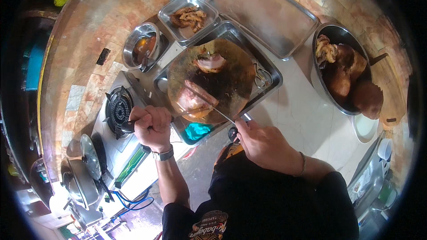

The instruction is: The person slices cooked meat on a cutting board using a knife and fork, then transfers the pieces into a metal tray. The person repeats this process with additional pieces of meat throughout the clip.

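My left hand is closed round the black handle of a knife, whose blade points right over the near side of a round chopping board. My right hand grips a long thin metal tool; whether it is a rod or a narrow blade I cannot tell. The two tools cross above a piece of pale, fatty meat on the board. Farther back on it lies a smaller cut piece of meat. The board rests in a deep metal tray.
Tongs and a teal cloth lie in the tray. Behind stand a small tray of browned meat, a metal bowl of liquid and a large flat tray. A gas burner is left; a basin of roasted meat, right.
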### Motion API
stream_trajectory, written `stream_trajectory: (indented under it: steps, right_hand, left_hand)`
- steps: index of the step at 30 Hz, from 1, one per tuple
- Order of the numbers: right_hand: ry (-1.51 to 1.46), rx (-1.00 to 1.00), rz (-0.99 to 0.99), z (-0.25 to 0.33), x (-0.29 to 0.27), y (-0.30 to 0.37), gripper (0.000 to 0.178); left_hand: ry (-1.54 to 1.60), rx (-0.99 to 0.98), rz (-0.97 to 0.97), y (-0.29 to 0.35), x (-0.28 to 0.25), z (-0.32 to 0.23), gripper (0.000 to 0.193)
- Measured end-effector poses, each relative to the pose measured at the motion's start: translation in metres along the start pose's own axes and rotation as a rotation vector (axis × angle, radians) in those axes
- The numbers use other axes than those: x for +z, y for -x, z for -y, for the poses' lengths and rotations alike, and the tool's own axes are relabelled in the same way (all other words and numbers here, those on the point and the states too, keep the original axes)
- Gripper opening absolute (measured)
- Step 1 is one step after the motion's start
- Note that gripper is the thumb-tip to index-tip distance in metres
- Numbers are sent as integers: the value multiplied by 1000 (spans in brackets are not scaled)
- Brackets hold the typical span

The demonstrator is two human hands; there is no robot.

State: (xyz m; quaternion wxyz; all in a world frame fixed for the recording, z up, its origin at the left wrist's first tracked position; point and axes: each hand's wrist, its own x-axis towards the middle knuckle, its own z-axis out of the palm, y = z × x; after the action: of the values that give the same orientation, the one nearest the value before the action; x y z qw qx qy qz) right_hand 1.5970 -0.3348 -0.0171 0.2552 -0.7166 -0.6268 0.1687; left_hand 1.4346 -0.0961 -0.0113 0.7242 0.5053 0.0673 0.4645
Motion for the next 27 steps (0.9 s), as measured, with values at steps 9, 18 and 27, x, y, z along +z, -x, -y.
stream_trajectory:
  steps: [9, 18, 27]
  right_hand:
    - [46, 17, 0, 2, 4, -5, 37]
    - [26, 244, 247, 24, -9, -10, 34]
    - [70, 253, 329, 35, -15, -24, 31]
  left_hand:
    - [-1, 196, 199, 1, 22, -28, 14]
    - [-106, 83, 160, -7, 4, 13, 19]
    - [-88, -24, -32, -12, -4, 20, 18]
